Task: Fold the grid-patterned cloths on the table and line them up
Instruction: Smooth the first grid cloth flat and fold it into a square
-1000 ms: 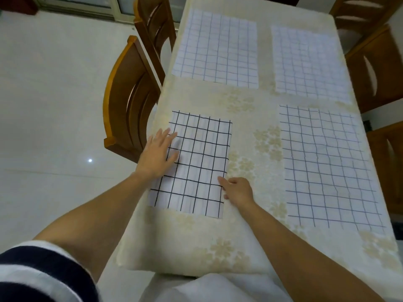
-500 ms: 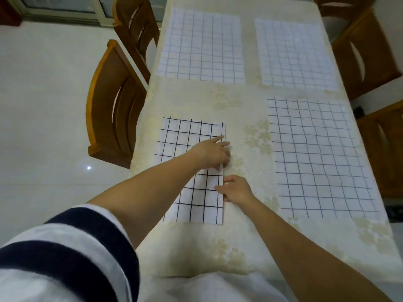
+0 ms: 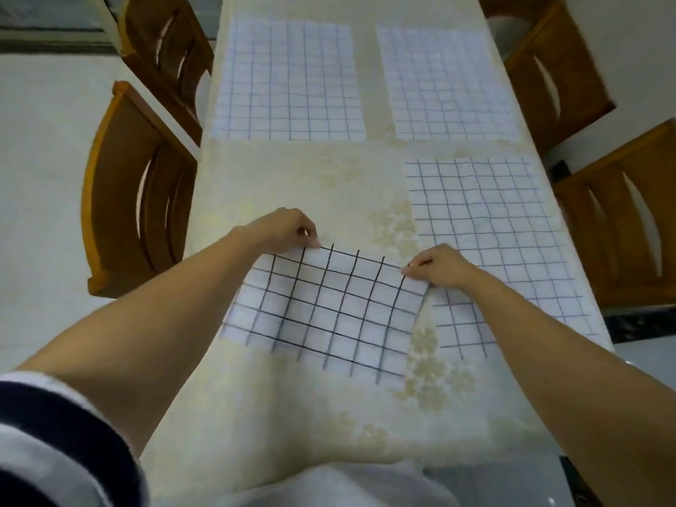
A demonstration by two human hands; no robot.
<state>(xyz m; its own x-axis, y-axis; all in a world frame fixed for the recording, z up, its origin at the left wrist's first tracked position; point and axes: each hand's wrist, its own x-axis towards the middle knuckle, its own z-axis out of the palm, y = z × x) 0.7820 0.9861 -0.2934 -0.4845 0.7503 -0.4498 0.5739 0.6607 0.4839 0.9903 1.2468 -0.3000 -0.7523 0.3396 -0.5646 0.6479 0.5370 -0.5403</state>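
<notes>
Fingers [image 3: 311,240] of the left hand [image 3: 289,232] pinch the far-left corner of the dark-grid cloth [image 3: 329,309]; the right hand [image 3: 439,267] pinches its far-right corner in the same narrow grip. We locate this cloth at the near centre of the surface [image 3: 292,184], skewed, with its right side sitting nearer than its left. Its far edge looks raised slightly, and the near part lies on the surface.

We judge the following faults possible from this position:

1. Skewed fold. The cloth sits at an angle to the surface edges. If we bring the far edge toward the near edge without squaring it first, the corners will not meet and the grid lines will not match.
2. Layer slip. We cannot tell how many layers each pinch holds. A pinch on the top layer only would let any lower layer lag and bunch.
3. Neighbour disturbance. The right hand and forearm lie over the near-right cloth [image 3: 486,221], which sits just beside the held cloth. A sideways pull could drag or crease it.
4. Lost alignment. The far-left cloth [image 3: 289,82] and far-right cloth [image 3: 446,86] lie flat and well apart; an uneven release would leave the held cloth out of line with them
</notes>
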